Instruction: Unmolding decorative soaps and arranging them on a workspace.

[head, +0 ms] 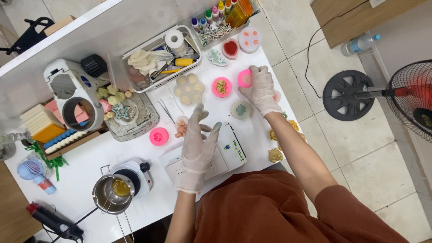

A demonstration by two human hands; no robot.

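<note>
Both my hands wear thin white gloves. My right hand (261, 87) is closed on a small round pink mould (244, 78) far out on the white table (85, 173). My left hand (198, 146) hovers flat with fingers spread above a white box (227, 155) with printed sides, holding nothing. Just beyond its fingertips lies a small beige figure (181, 129). Another pink mould with a beige piece in it (221, 87) sits next to the one I hold. A clear round mould with several flower shapes (189, 89) lies left of that.
A metal pot (112, 193) stands on a small hotplate (135, 176) near the front edge. A white machine (74, 96), stacked wax blocks (42, 123), a tool tray (155, 60), bottles of dye (216, 13) and a fan (411, 96) on the floor surround the work area.
</note>
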